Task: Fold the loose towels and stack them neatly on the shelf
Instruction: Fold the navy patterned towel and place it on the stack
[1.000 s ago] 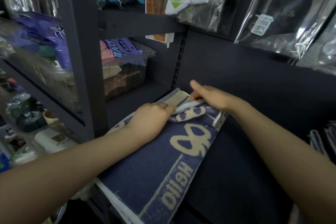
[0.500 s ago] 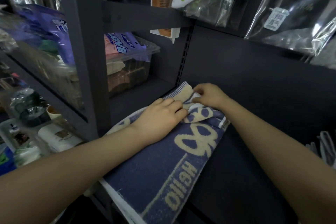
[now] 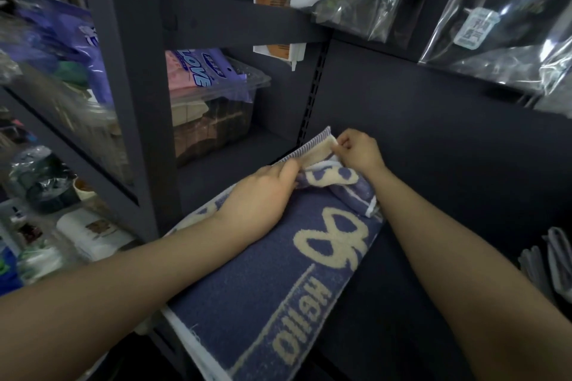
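- Towel (image 3: 263, 297), far end first: right hand (image 3: 359, 151) has its fingers curled in, pinching the cream hem right at the far corner.
- Left hand (image 3: 257, 198) lies on the cloth, fingers together, tips at the bunched fold.
- It lies along the dark shelf (image 3: 411, 272), near end drooping over the edge.
- Looks like soft, floppy, light terry, not slippery or fragile, so grab corners and hems, I'd say.

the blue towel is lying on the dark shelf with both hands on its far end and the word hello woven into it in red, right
Not quite: the head view shows the lettering on the blue towel is cream, not red. The rest holds: it lies on the dark shelf with the left hand and right hand at its far end.
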Motion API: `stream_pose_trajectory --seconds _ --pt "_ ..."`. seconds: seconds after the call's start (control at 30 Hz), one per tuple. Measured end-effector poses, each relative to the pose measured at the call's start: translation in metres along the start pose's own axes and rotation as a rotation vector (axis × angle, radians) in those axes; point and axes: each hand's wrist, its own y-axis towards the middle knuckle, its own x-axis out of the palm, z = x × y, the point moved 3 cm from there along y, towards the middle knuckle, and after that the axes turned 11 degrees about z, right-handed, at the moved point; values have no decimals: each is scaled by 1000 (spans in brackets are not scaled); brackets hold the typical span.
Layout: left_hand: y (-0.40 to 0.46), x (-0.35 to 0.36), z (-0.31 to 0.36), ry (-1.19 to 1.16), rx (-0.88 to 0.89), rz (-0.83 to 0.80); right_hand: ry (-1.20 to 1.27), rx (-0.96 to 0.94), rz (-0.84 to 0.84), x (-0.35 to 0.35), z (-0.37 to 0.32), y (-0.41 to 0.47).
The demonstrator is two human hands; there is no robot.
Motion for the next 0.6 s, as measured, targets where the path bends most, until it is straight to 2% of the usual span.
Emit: stream_pose_trajectory --seconds 0.1,0.17,0.23,0.3,0.33,0.4,0.47,0.6 --pt "5 5 -13 -150 -206 24 390 133 -112 -15 -11 -3" --pt "7 5 -16 -152 -256 62 544 100 -253 -36 -24 -11" --pt "10 4 -18 -7 -257 119 389 -91 -456 -55 -38 -24" --pt "11 1 -18 108 -255 146 -52 -346 -610 -62 -51 -43" --pt "11 -1 -18 80 -266 130 -288 -441 -634 -59 -55 -51" --pt "12 -5 -17 -49 -308 68 -572 -596 -579 -47 -63 -62" --pt "12 -12 -13 -101 -276 35 -640 -676 -410 -44 -72 -59" --pt "0 -17 -3 96 2 -116 -704 -566 -12 -50 -80 -26"
